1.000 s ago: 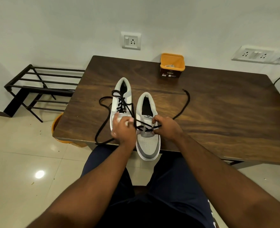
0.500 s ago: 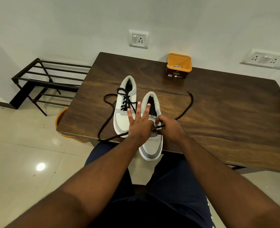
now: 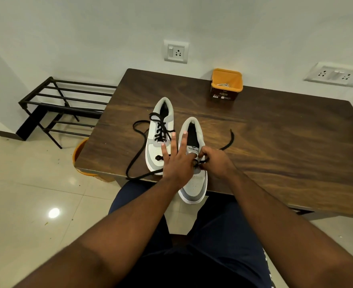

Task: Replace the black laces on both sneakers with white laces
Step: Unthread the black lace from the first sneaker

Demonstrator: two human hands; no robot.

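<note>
Pinching black lace (image 3: 200, 162), right hand (image 3: 215, 162); left hand (image 3: 177, 161) splayed flat; orange tub (image 3: 226, 85) holding pale laces.

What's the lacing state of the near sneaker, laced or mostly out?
Mostly out. The near sneaker shows a bare tongue with no crossings; black lace remains only at the lowest eyelets, where the right hand pinches it.

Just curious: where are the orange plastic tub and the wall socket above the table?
Orange plastic tub (image 3: 234, 81), head view: its inner right wall.
White wall socket (image 3: 175, 51), head view: middle of its plate.
</note>
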